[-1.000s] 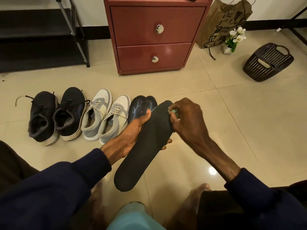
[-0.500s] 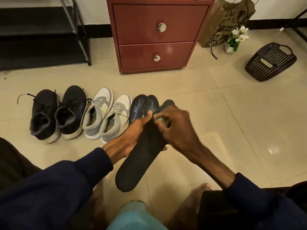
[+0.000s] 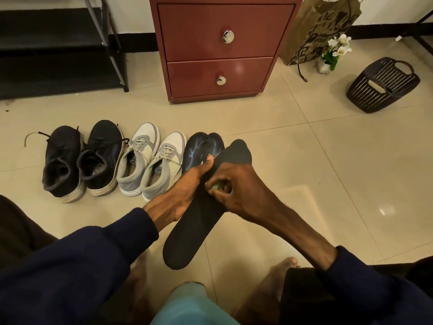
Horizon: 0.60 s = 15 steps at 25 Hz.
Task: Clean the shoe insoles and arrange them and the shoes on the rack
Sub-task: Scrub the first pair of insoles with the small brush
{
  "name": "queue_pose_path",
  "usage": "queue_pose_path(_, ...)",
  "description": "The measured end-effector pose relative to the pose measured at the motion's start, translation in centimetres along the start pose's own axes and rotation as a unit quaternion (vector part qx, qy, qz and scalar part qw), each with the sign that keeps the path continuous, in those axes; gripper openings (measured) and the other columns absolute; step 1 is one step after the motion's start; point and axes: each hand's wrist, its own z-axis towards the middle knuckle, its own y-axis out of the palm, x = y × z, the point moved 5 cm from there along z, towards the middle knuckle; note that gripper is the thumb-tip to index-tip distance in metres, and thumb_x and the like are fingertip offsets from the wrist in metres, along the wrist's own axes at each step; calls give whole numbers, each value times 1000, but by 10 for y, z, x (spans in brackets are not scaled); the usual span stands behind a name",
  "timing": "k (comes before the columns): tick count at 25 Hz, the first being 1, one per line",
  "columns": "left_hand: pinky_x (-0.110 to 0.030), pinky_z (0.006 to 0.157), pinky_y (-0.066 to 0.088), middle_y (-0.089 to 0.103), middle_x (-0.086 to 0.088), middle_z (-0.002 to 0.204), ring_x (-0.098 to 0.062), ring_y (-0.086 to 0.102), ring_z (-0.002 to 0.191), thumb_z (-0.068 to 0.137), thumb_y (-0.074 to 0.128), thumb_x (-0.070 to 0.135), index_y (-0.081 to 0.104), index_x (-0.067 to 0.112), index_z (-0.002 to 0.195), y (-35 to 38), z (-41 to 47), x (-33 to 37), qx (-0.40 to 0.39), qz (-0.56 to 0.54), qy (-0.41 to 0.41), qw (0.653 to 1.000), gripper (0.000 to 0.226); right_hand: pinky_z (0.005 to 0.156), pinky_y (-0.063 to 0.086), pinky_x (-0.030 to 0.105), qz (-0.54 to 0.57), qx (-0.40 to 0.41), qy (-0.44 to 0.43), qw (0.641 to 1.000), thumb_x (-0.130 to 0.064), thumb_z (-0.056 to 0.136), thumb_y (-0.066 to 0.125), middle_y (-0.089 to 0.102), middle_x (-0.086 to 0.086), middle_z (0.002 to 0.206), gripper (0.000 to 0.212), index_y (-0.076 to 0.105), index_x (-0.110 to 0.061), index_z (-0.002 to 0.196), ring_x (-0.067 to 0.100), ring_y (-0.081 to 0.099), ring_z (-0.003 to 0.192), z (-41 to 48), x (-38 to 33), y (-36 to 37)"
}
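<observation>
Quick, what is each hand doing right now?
Left hand: holding the black insole.
Right hand: gripping a small green item against the insole; what it is cannot be told.

Warm, dim light falls from above. The glossy floor (image 3: pixel 328 148) shows a bright glare spot at right. The rack (image 3: pixel 46 43) at upper left lies in deep shadow. Straight lines bow near the edges; the right hand (image 3: pixel 236 186) is slightly blurred.

No text can be read. The brown paper carrier bag (image 3: pixel 321 29) bears bold black lettering, too creased to make out; dark marks inside the pair of grey-and-white lace-up sneakers (image 3: pixel 140 160) are too small to tell.
</observation>
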Motion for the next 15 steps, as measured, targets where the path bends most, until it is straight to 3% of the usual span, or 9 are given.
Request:
queue_pose_path(2, -56, 92, 58, 68, -25, 127, -41, 71, 105, 102, 49, 58, 69, 10, 130, 3, 1, -1, -15, -4, -9, 1000, 59, 62, 51, 13, -22, 10, 15, 1000, -15, 86, 76, 66, -6, 92, 10, 79, -17, 95, 5, 61, 72, 6, 11, -14)
queue_pose_path(5, -55, 97, 51, 71, -22, 122, -36, 73, 96, 104, 39, 60, 79, 12, 114, 13, -1, 0, -42, -9, -26, 999, 63, 74, 58, 33, -122, 175, 104, 971, -15, 83, 78, 70, 3, 96, 13, 78, -16, 96, 18, 67, 81, 12, 49, -57)
queue_pose_path(7, -54, 97, 52, 72, -22, 120, -36, 73, 94, 104, 38, 60, 80, 12, 112, 12, 0, 1, -42, -12, -22, 999, 64, 75, 58, 32, -113, 219, 111, 963, -13, 82, 78, 70, 3, 95, 14, 77, -16, 95, 17, 66, 80, 7, 52, -57)
queue_pose_path(8, -57, 97, 52, 71, -23, 123, -37, 72, 97, 104, 40, 61, 78, 12, 116, 10, 1, 2, -42, -18, -21, 999, 64, 71, 58, 27, -81, 190, 91, 974, -13, 83, 78, 69, 2, 93, 12, 77, -16, 94, 13, 65, 75, 6, 44, -47)
queue_pose_path(10, -62, 102, 49, 67, -24, 129, -40, 69, 105, 103, 42, 61, 71, 13, 129, 7, 0, 1, -38, -26, -16, 999, 62, 62, 52, 13, -14, 50, 39, 998, -11, 85, 76, 68, -2, 91, 11, 79, -15, 94, 7, 63, 71, 2, 20, -19)
queue_pose_path(12, -62, 101, 50, 68, -22, 130, -41, 69, 106, 104, 41, 60, 68, 14, 133, 5, 1, 0, -34, -26, -10, 999, 60, 57, 46, 7, -3, -48, 25, 999, -11, 86, 75, 66, -5, 87, 10, 80, -14, 94, 6, 62, 69, 1, 15, -11)
queue_pose_path(15, -52, 91, 56, 74, -19, 115, -35, 72, 93, 105, 34, 60, 81, 12, 108, 9, -2, 4, -43, -33, -13, 998, 67, 62, 45, 8, -91, 98, 77, 988, -15, 82, 79, 66, -7, 88, 12, 79, -18, 93, 6, 61, 71, 11, 46, -47)
